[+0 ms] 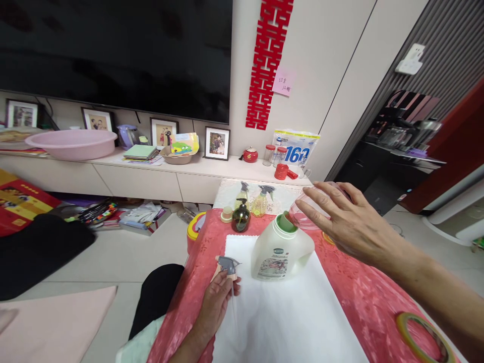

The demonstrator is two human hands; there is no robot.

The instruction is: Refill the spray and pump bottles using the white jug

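In my left hand [218, 297] is a grey-and-peach trigger spray head [228, 265], its thin clear tube hanging down. Spread fingers of my right hand [344, 222] reach over a clear pinkish plastic container [302, 218], partly hidden behind them; whether they touch it is unclear, and the thumb does not show. A pale green detergent jug [278, 252] stands upright and uncapped on the white sheet [295, 312], a green spout inside its mouth. Behind it are a dark pump bottle [241, 218], a yellowish spray bottle [260, 204], another spray bottle [243, 191] and a pale cap [226, 214].
A red cloth [351, 282] covers the table under the sheet. A tape roll [423, 338] lies at the right edge. Behind the table, a long cabinet [147, 179] bears photo frames, a pink basin [71, 143], red-lidded jars [268, 155] and a white bag [297, 146].
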